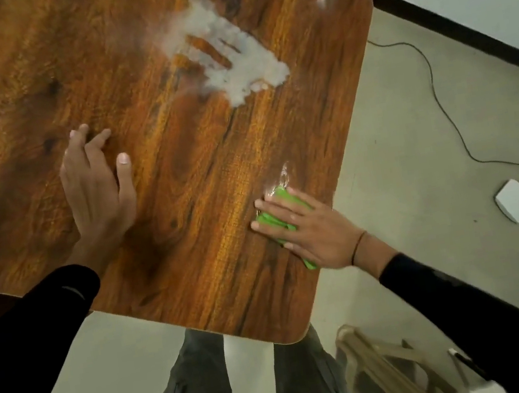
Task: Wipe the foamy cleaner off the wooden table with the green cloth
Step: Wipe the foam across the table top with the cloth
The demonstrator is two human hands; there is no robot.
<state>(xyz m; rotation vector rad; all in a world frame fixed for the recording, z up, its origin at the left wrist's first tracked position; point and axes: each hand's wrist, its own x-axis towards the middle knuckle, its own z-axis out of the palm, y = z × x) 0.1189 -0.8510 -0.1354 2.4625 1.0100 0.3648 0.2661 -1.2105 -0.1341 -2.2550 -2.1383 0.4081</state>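
Right hand (310, 225) presses the green cloth (277, 219) flat with straight fingers near the surface's (180, 175) edge; left hand (97, 188) rests spread, holding nothing; foam (230, 61) sits well apart.

No text, label, brand, number or sign can be read anywhere in the head view; the picture is blurred and no lettering shows on any surface.

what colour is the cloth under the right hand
Bright green; the cloth shows best in the head view, pressed flat under the right hand.
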